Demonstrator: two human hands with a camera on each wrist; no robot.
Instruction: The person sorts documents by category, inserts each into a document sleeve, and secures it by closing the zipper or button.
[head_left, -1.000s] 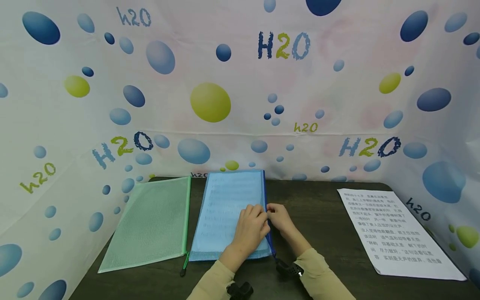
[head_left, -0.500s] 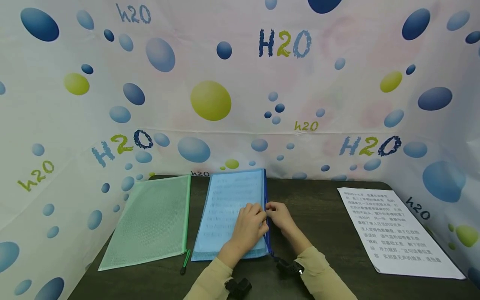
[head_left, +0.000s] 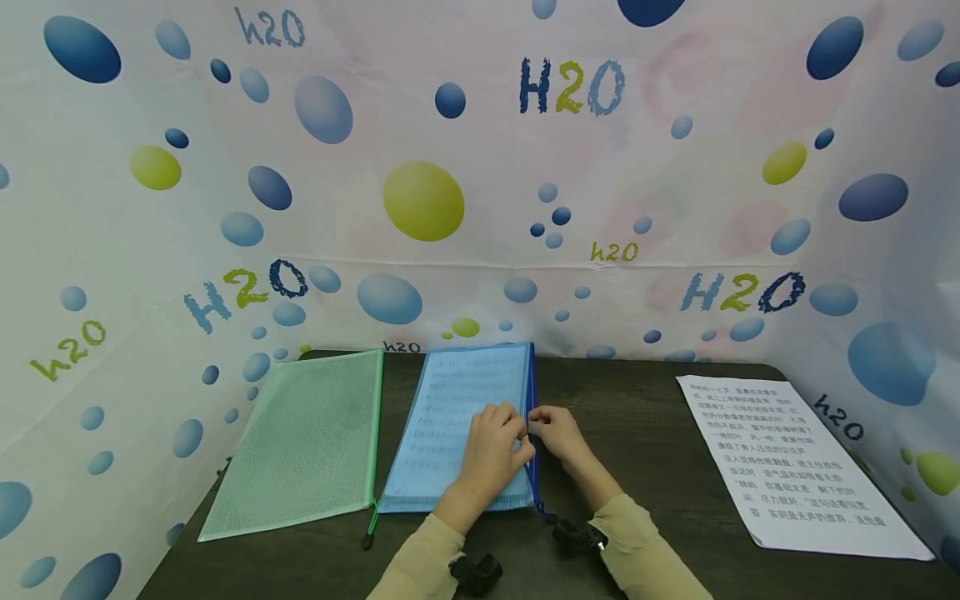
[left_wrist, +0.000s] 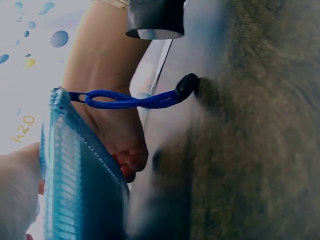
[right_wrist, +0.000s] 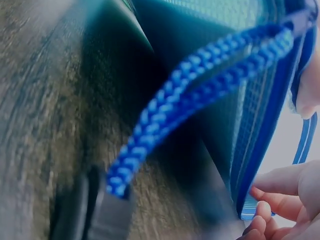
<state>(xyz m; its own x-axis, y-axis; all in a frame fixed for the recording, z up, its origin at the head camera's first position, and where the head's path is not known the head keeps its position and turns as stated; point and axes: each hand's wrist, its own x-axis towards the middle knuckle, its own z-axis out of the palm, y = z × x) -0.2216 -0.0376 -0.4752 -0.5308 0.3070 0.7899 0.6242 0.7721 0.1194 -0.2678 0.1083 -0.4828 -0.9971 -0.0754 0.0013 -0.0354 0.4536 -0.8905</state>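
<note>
Blue mesh zip pouch (head_left: 457, 425) lies flat mid-counter (head_left: 645, 433) with a printed sheet inside, a green mesh pouch (head_left: 307, 442) just beside it on the left and a loose printed sheet (head_left: 787, 462) well apart on the right. Left hand (head_left: 491, 454) rests on the blue pouch near its right zipper edge, fingers curled and pinching that edge; right hand (head_left: 555, 433) meets it from the other side, fingertips pinching the same edge. Blue cord pull (left_wrist: 131, 100) trails off the pouch's near corner onto the counter.
</note>
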